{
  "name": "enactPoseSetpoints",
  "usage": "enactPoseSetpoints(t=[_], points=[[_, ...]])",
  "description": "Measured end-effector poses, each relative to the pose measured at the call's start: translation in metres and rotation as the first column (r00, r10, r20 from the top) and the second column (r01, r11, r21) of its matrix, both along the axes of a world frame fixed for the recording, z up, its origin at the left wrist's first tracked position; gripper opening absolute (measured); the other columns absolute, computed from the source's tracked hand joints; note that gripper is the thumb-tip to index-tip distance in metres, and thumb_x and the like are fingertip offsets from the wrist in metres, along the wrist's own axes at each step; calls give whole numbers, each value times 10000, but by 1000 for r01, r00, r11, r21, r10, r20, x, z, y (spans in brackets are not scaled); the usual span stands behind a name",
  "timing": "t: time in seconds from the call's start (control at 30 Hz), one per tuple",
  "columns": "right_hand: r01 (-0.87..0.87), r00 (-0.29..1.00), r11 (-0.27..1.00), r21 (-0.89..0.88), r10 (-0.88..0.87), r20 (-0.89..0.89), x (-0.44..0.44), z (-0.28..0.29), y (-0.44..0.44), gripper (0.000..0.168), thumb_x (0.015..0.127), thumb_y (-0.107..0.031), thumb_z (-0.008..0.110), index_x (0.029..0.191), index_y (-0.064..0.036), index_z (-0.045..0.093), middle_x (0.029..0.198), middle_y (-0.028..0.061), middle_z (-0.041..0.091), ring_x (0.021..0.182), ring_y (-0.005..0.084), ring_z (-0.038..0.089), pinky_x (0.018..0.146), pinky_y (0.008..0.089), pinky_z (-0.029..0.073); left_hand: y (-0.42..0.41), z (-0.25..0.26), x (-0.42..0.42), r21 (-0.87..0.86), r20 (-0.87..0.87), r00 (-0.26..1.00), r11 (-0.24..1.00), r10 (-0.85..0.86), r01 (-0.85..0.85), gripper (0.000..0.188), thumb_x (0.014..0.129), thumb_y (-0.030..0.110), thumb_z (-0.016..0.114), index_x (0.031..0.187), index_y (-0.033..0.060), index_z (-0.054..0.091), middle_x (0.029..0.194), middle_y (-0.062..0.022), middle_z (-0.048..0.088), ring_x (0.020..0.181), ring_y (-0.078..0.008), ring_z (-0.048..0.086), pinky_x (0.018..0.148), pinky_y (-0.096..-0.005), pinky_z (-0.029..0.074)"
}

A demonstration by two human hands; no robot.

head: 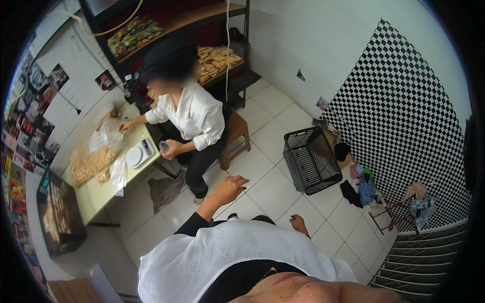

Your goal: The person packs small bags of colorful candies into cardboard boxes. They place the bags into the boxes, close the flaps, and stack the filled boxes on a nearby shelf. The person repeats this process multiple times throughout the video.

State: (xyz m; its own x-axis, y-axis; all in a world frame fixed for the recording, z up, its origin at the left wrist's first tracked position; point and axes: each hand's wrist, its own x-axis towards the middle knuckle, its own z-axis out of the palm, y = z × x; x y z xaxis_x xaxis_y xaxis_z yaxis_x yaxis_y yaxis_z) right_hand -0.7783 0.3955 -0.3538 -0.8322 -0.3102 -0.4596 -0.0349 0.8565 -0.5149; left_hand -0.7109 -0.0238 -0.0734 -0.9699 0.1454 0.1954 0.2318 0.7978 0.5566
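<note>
My left hand (pixel 229 188) is held out over the floor in front of my body. Its fingers point to the right and nothing shows in it. Lower and to the right, my right hand (pixel 298 222) hangs near my side; its fingers are small and partly turned away. Nearest my left hand is a seated person (pixel 185 117), whose one hand holds a small clear plastic cup (pixel 164 146). That person's other hand touches a clear plastic bag (pixel 113 134) on the pale table (pixel 96 202). A white kitchen scale (pixel 138 153) stands beside a large bag of yellowish snacks (pixel 91 163).
A black plastic crate (pixel 312 161) sits on the tiled floor to the right. The person occupies a brown stool (pixel 235 138). Shelves (pixel 178 26) hold packed bags. A grey cloth (pixel 166 190) lies under the table, and another crate (pixel 60 216) stands at left.
</note>
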Motion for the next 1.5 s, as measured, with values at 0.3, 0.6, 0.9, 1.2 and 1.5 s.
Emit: enactPoseSetpoints(t=[0.3, 0.6, 0.9, 1.2, 1.5], points=[[-85, 966, 975, 206, 30, 257, -40, -44, 47, 352, 841, -253, 637, 1101, -18, 671, 1092, 193, 675, 1029, 334, 641, 896, 408, 503, 41, -12, -167, 3, 77, 975, 978, -209, 209, 294, 868, 156, 646, 1141, 47, 635, 1077, -117, 653, 992, -312, 622, 876, -420, 491], [-111, 992, 990, 85, 106, 66, -312, 29, 16, 380, 836, -295, 616, 1067, 1, 676, 1087, 251, 649, 1013, 409, 617, 885, 442, 495, 24, 26, -280, 113, 45, 995, 989, 85, -90, 293, 886, 136, 631, 1167, 51, 628, 1098, -128, 650, 973, -343, 630, 844, -409, 515], [-370, 917, 910, -189, 326, -229, -568, 98, -201, 327, 883, -128, 617, 1183, 3, 608, 1161, 206, 622, 1045, 344, 618, 881, 402, 509, -52, -2, -316, 198, 63, 937, 916, 344, -349, 284, 893, 119, 612, 1172, 77, 642, 1123, -142, 652, 982, -353, 638, 827, -412, 525], [-784, 619, 502, -366, 684, -387, -591, 269, -471, 291, 922, -114, 613, 1201, -32, 611, 1150, 133, 610, 985, 260, 636, 882, 344, 503, -153, 45, -391, 307, -107, 842, 823, 529, -478, 281, 881, 60, 591, 1158, 58, 642, 1074, -131, 644, 976, -344, 623, 835, -401, 509], [-922, 241, -38, -386, 722, -648, -556, 396, -659, 225, 934, -119, 592, 1133, -26, 641, 1098, 102, 611, 984, 245, 624, 865, 355, 492, -186, 70, -406, 388, -86, 721, 690, 687, -611, 238, 882, 9, 580, 1109, 26, 648, 1024, -146, 650, 948, -347, 633, 814, -391, 510]])
